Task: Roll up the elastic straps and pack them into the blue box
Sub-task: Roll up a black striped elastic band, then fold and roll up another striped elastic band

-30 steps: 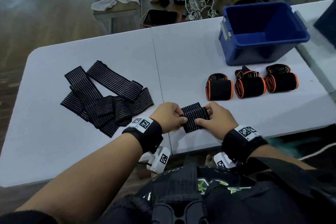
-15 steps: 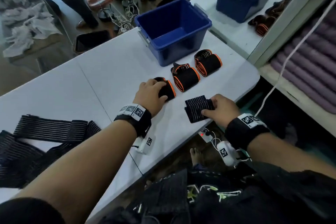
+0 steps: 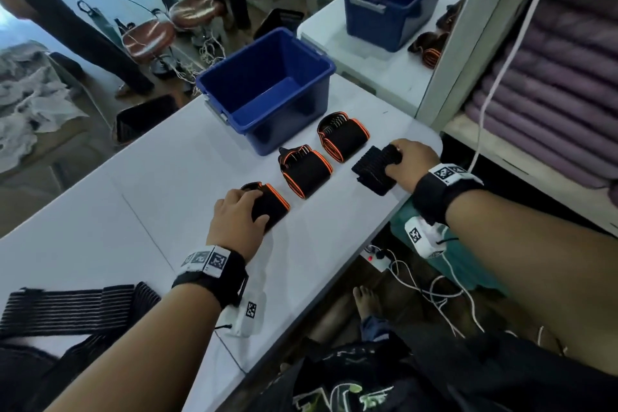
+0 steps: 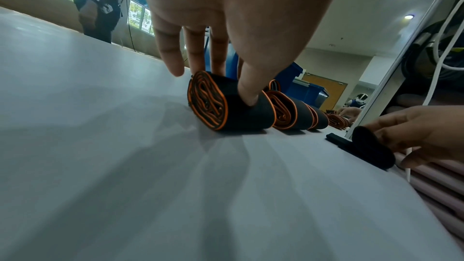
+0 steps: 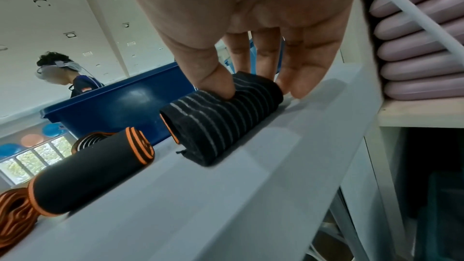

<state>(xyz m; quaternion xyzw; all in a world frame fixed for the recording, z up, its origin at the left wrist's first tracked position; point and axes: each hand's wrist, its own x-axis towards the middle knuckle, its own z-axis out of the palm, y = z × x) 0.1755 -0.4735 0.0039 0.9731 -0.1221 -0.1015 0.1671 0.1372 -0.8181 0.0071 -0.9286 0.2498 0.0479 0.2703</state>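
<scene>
Three rolled black straps with orange edges lie in a row on the white table [image 3: 167,177] in front of the empty blue box [image 3: 267,90]. My left hand [image 3: 240,214] [image 4: 220,78] grips the nearest orange-edged roll [image 3: 272,204] [image 4: 226,106], thumb on one side and fingers on the other. The middle roll [image 3: 306,169] and the far roll [image 3: 344,137] lie free. My right hand [image 3: 406,162] [image 5: 253,78] grips a rolled black striped strap [image 3: 374,167] [image 5: 220,118] resting on the table near its right corner.
Unrolled black striped straps [image 3: 77,308] lie at the table's near left. A mirror [image 3: 384,27] to the right reflects the box and rolls. Shelves with purple mats [image 3: 551,94] stand right of the table, with a white cable [image 3: 508,53] hanging. Stools [image 3: 150,37] stand beyond.
My left hand left the striped roll and went to the nearest orange-edged roll. My right hand carried the striped roll rightward to beside the far roll. The head view swung right.
</scene>
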